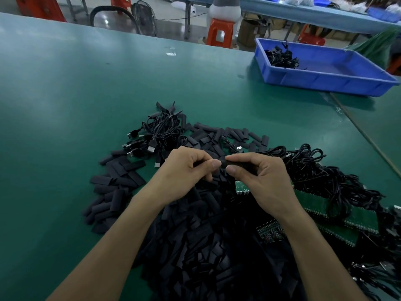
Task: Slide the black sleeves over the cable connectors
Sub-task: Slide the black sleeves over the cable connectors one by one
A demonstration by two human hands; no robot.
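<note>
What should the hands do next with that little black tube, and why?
Probably push the black sleeve a bit further left with the right hand, while the left hand holds steady. Both hands pinch it from opposite ends above the pile of sleeves, so it looks mid-slide; what is inside it is hidden.

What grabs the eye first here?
The two hands at centre: the right hand pinches a black sleeve, the left hand pinches a dark part at its end, too hidden to identify. Beneath and around them a big heap of loose black sleeves covers the green table, tangled black cables to its right. Far right, a blue bin holds a small clump of cables.
</note>
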